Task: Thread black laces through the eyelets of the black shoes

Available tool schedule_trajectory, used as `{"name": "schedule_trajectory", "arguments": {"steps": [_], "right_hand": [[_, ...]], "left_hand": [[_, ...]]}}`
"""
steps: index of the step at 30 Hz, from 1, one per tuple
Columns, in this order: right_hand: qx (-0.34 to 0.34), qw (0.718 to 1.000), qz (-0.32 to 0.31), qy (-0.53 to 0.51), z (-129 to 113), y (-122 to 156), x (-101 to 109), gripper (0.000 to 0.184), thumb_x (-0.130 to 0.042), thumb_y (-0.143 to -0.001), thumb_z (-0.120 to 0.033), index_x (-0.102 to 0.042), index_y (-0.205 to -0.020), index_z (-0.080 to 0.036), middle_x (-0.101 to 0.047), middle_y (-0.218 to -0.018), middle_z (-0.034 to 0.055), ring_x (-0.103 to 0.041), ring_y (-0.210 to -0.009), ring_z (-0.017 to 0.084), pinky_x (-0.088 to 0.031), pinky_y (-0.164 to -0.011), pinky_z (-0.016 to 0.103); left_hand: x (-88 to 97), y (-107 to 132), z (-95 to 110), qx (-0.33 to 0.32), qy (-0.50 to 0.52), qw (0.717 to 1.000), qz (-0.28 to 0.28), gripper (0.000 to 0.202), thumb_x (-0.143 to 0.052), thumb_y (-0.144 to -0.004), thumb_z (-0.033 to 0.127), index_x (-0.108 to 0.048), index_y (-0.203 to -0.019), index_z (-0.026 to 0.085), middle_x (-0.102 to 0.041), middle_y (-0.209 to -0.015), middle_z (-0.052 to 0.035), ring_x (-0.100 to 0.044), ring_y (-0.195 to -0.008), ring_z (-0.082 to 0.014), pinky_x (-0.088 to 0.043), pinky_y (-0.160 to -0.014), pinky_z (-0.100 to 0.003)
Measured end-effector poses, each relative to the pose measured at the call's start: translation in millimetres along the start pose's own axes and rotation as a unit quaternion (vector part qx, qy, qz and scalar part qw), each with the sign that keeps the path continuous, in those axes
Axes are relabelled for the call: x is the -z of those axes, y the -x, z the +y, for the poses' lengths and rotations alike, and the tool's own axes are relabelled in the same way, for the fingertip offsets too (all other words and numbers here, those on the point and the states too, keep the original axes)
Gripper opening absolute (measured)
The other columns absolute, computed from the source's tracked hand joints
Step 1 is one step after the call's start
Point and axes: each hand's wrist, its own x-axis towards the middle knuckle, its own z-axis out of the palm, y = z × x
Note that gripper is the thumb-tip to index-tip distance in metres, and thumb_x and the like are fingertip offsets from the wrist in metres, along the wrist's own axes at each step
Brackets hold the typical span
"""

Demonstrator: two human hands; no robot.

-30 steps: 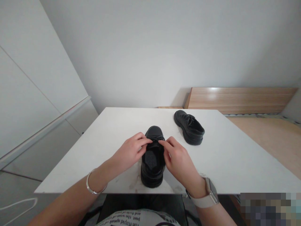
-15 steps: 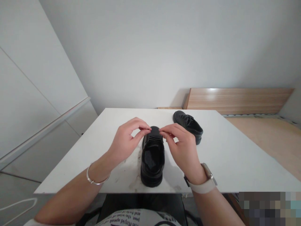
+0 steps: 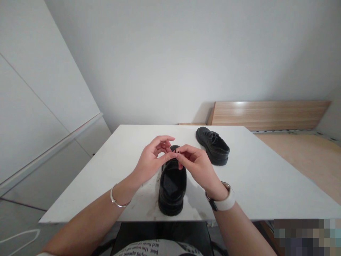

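Observation:
A black lace-up shoe (image 3: 172, 209) stands on the white table in front of me, heel toward me and toe pointing away. Over its lacing, my right hand (image 3: 197, 161) is closed in a pinch on a short dark bit of shoelace (image 3: 176, 152). My left hand (image 3: 151, 156) is beside it, index finger stretched out and thumb apart from it. The left thumb tip meets the right fingertips at the lace. Both hands hide most of the lacing and part of the toe. A second black shoe (image 3: 220, 151), its laces tied, lies farther back to the right.
The white table (image 3: 255, 185) has dark smudges around the near shoe. A grey-white wall (image 3: 170, 64) rises behind it. To the right is a wooden bed frame with a headboard (image 3: 266, 113); pale panels (image 3: 39, 89) stand at the left.
Both hands have come together over the shoe's lacing from its two sides. My left fingers have parted from their pinch, while the right hand still pinches.

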Motion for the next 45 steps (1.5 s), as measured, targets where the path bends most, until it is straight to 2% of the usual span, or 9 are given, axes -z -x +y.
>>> {"name": "schedule_trajectory", "arguments": {"steps": [5,10,17,22,26,30,34,39,45], "right_hand": [[0.038,0.998,0.059,0.000,6.8,-0.4,1.4,0.019,-0.071,-0.083,-0.036,-0.069,-0.086,-0.017,-0.068,-0.075,0.0020,-0.058,-0.055,0.010,-0.051,-0.053,0.024],[0.115,0.979,0.152,0.070,7.4,2.0,0.1,0.009,-0.065,-0.089,-0.024,-0.073,-0.092,-0.019,-0.067,-0.084,0.0026,-0.060,-0.061,0.010,-0.051,-0.058,0.026],[0.211,0.953,0.042,0.215,-2.1,3.1,-9.2,0.015,-0.066,-0.089,-0.013,-0.076,-0.087,-0.023,-0.072,-0.083,0.0028,-0.063,-0.086,0.019,-0.052,-0.079,0.034],[0.176,0.968,0.022,0.179,6.4,1.9,-0.5,0.019,-0.057,-0.098,-0.027,-0.074,-0.105,-0.022,-0.074,-0.098,0.0053,-0.065,-0.095,0.019,-0.051,-0.087,0.035],[0.069,0.984,0.007,0.167,19.8,2.6,12.2,0.028,-0.046,-0.102,-0.031,-0.071,-0.109,-0.021,-0.074,-0.105,0.0072,-0.068,-0.100,0.020,-0.051,-0.091,0.036],[0.046,0.968,-0.080,0.235,26.9,4.7,20.0,0.025,-0.048,-0.097,-0.022,-0.073,-0.095,-0.021,-0.074,-0.099,0.0054,-0.066,-0.095,0.020,-0.049,-0.088,0.035],[0.020,0.968,-0.103,0.226,28.5,5.6,22.8,0.022,-0.048,-0.097,-0.022,-0.070,-0.091,-0.019,-0.072,-0.091,0.0037,-0.064,-0.090,0.019,-0.048,-0.085,0.033],[0.022,0.976,-0.017,0.216,29.0,7.5,18.8,0.015,-0.057,-0.095,-0.026,-0.065,-0.085,-0.019,-0.069,-0.084,0.0019,-0.062,-0.083,0.018,-0.046,-0.079,0.031],[0.103,0.927,0.077,0.352,30.2,16.4,26.5,0.016,-0.064,-0.093,-0.026,-0.063,-0.079,-0.020,-0.068,-0.080,0.0032,-0.058,-0.080,0.021,-0.042,-0.077,0.034]], "left_hand": [[-0.9,5.8,-11.7,0.080,-0.050,0.989,-0.118,0.016,-0.067,-0.089,0.030,-0.072,-0.087,0.015,-0.073,-0.086,-0.0049,-0.066,-0.085,-0.0175,-0.051,-0.082,-0.030],[-7.0,3.0,-15.3,0.125,-0.002,0.990,-0.067,0.019,-0.064,-0.089,0.031,-0.075,-0.090,0.014,-0.074,-0.073,-0.0040,-0.067,-0.076,-0.0179,-0.052,-0.079,-0.031],[-15.4,4.7,-22.7,0.095,-0.079,0.986,-0.109,0.026,-0.064,-0.086,0.032,-0.073,-0.072,0.014,-0.072,-0.068,-0.0021,-0.062,-0.066,-0.0164,-0.047,-0.064,-0.027],[-8.9,6.9,-16.9,0.073,-0.083,0.986,-0.128,0.021,-0.066,-0.088,0.032,-0.075,-0.084,0.013,-0.073,-0.075,-0.0044,-0.064,-0.072,-0.0178,-0.049,-0.067,-0.028],[-4.8,7.2,-9.9,-0.076,-0.158,0.974,-0.146,0.012,-0.063,-0.089,0.015,-0.075,-0.092,0.018,-0.076,-0.091,-0.0055,-0.066,-0.087,-0.0189,-0.050,-0.083,-0.033],[-7.4,10.5,-10.0,-0.303,-0.349,0.880,-0.113,0.017,-0.053,-0.094,0.008,-0.067,-0.098,0.015,-0.072,-0.089,-0.0072,-0.062,-0.088,-0.0200,-0.048,-0.084,-0.037],[-12.0,13.7,-16.1,-0.380,-0.428,0.817,-0.071,0.012,-0.052,-0.095,0.008,-0.062,-0.100,0.014,-0.069,-0.086,-0.0069,-0.059,-0.087,-0.0202,-0.047,-0.079,-0.035],[-9.6,13.6,-22.6,-0.352,-0.418,0.837,-0.021,0.004,-0.060,-0.095,0.016,-0.059,-0.091,0.017,-0.067,-0.080,-0.0029,-0.058,-0.081,-0.0177,-0.045,-0.078,-0.034],[6.1,20.5,-25.7,-0.227,-0.359,0.903,-0.062,0.013,-0.065,-0.094,0.022,-0.059,-0.083,0.017,-0.062,-0.075,-0.0008,-0.054,-0.075,-0.0161,-0.042,-0.074,-0.032]]}}
